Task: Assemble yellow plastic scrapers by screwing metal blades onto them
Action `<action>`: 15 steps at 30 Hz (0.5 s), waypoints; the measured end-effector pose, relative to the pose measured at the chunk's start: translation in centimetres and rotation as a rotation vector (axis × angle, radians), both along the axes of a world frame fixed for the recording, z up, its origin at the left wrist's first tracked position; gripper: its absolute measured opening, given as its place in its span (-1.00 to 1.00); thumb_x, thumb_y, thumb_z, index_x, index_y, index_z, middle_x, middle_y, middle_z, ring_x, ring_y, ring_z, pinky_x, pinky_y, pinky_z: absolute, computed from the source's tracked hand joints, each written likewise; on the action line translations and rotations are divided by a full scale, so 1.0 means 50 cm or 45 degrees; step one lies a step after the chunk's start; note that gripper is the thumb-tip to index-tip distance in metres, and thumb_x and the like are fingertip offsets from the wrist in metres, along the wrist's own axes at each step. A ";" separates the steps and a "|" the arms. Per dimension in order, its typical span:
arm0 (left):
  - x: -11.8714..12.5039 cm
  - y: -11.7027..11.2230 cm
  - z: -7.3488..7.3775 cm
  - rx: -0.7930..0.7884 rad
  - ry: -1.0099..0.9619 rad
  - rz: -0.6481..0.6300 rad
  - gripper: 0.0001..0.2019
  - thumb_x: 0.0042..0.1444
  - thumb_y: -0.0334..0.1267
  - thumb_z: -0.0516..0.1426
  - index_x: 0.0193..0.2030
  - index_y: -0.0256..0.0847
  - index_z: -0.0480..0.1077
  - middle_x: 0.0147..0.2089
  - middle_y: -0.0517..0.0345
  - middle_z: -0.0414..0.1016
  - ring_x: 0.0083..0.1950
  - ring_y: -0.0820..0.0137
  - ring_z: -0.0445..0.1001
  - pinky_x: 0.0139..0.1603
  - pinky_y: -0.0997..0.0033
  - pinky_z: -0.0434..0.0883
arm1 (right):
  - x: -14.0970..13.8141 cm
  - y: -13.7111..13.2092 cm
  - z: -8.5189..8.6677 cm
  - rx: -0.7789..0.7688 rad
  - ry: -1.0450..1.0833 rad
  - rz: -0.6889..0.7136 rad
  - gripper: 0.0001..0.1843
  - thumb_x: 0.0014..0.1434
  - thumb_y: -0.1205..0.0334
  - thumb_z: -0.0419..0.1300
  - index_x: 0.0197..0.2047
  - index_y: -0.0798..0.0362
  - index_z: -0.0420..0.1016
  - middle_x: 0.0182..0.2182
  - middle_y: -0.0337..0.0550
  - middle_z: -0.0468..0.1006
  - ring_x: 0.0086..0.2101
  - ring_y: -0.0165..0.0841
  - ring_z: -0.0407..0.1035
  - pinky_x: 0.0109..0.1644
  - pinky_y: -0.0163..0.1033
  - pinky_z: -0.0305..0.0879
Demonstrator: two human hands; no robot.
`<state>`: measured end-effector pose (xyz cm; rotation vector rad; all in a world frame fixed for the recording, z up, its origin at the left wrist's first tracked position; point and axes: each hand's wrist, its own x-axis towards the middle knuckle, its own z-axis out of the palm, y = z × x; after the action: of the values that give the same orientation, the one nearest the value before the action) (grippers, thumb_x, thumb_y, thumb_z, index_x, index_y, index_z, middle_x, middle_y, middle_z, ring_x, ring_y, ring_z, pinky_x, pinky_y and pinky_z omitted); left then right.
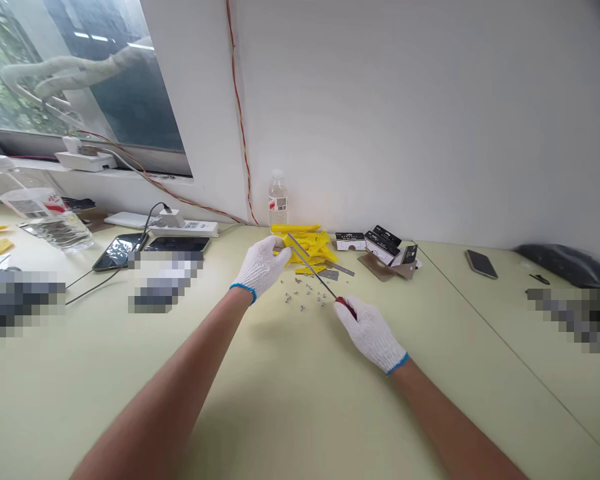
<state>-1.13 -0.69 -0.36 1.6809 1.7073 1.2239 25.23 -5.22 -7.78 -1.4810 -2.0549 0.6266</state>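
Observation:
Both my hands wear white knit gloves. My right hand [369, 331] is closed round the red handle of a screwdriver [316, 275], whose long shaft slants up and left. My left hand [261, 265] is closed on a small part at the screwdriver's tip; I cannot make out what it is. Several small silver screws [300, 295] lie scattered on the table between my hands. Just behind my left hand is a pile of yellow plastic pieces [310, 243] with grey metal strips [341, 269] across it.
A water bottle [278, 198] stands at the wall. Black-and-white small boxes [380, 244] lie right of the pile. Phones [119, 251], a power strip [190, 228] and cables sit at the left, another phone [481, 264] at the right. The pale table [290, 400] runs toward me.

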 end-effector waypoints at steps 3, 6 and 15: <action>0.000 0.000 0.000 0.003 0.000 0.009 -0.76 0.20 -0.12 0.16 -0.12 -0.18 0.57 -0.10 0.10 0.70 -0.13 0.28 0.62 -0.03 0.36 0.48 | -0.001 0.001 0.000 0.011 -0.003 0.004 -0.45 0.46 -0.17 -0.05 -0.30 0.19 0.23 -0.46 -0.18 0.27 -0.45 -0.52 0.02 -0.34 -0.37 -0.05; 0.000 0.001 -0.001 0.002 0.004 0.014 -0.77 0.20 -0.12 0.16 -0.13 -0.17 0.56 -0.10 0.10 0.70 -0.12 0.28 0.62 -0.05 0.37 0.48 | 0.000 0.002 -0.002 0.028 -0.013 0.001 -0.44 0.46 -0.19 -0.05 -0.31 0.18 0.23 -0.46 -0.17 0.28 -0.45 -0.52 0.03 -0.34 -0.37 -0.05; -0.003 0.013 -0.017 0.022 0.111 0.035 -0.78 0.20 -0.11 0.16 -0.13 -0.15 0.54 -0.07 0.10 0.69 -0.14 0.27 0.61 -0.06 0.34 0.45 | -0.001 -0.004 -0.007 0.072 -0.094 -0.029 -0.44 0.46 -0.20 -0.08 -0.29 0.17 0.26 -0.49 -0.16 0.30 -0.51 -0.51 -0.02 -0.36 -0.36 -0.10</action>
<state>-1.30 -0.03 -1.23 1.7500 1.7810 1.1971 25.17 -5.44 -8.14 -1.5138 -2.0905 0.5079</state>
